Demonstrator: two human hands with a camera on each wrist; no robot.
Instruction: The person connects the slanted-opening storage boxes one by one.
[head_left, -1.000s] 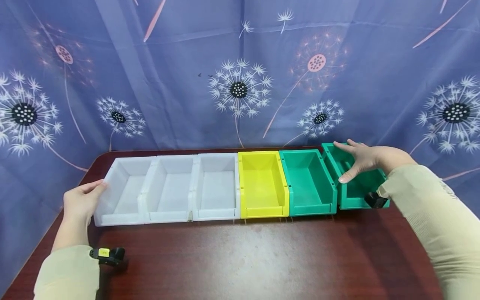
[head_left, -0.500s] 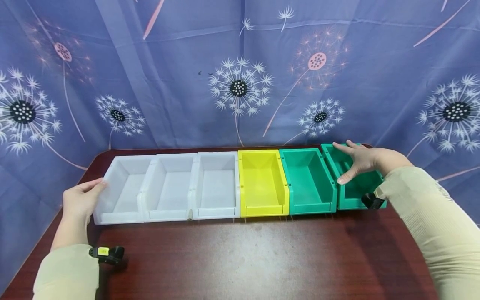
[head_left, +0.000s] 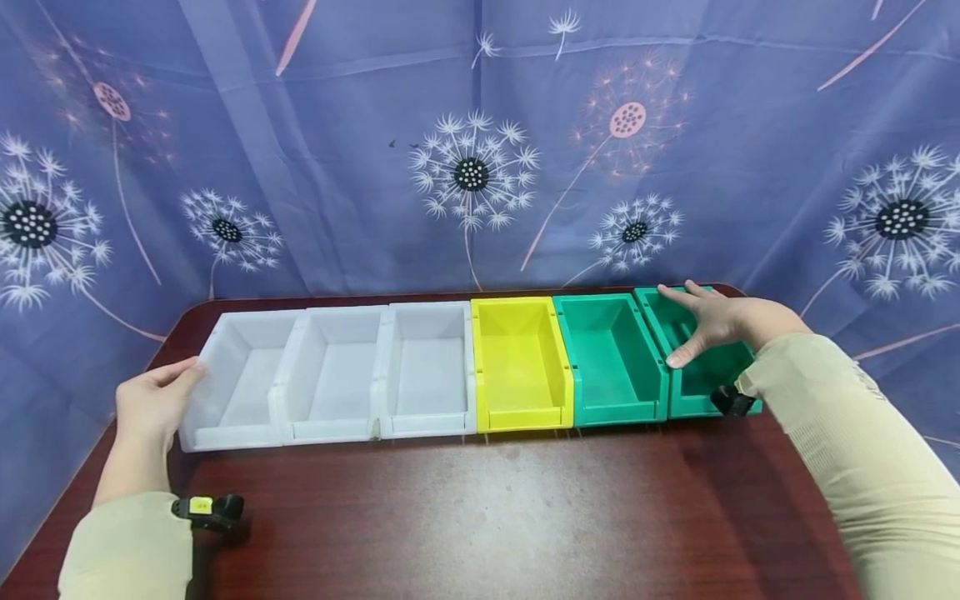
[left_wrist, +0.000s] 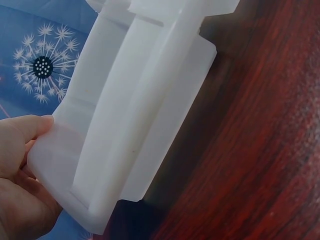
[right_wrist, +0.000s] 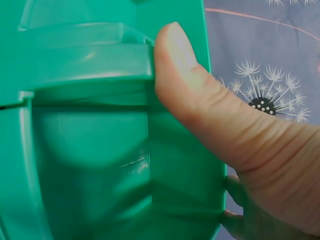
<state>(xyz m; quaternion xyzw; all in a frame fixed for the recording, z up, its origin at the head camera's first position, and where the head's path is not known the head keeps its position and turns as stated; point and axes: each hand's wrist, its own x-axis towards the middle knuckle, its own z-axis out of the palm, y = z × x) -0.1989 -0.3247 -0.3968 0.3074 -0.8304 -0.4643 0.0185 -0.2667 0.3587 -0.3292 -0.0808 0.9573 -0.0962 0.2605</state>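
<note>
The left hand (head_left: 153, 404) lies with straight fingers flat against the outer wall of the leftmost white bin (head_left: 236, 379). The right hand (head_left: 712, 321) grips the rightmost green bin (head_left: 701, 379), thumb inside its wall. Both bins end a row on the table (head_left: 487, 517).

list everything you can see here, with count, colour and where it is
white bins: 3, white, left part of the row on the table
yellow bin: 1, yellow, middle of the row
green bins: 2, green, right end of the row
table: 1, dark red-brown wood, under the bins
curtain: 1, blue with dandelion print, behind the table
left hand: 1, touches the leftmost white bin's outer side
right hand: 1, grips the rightmost green bin, thumb inside
</note>
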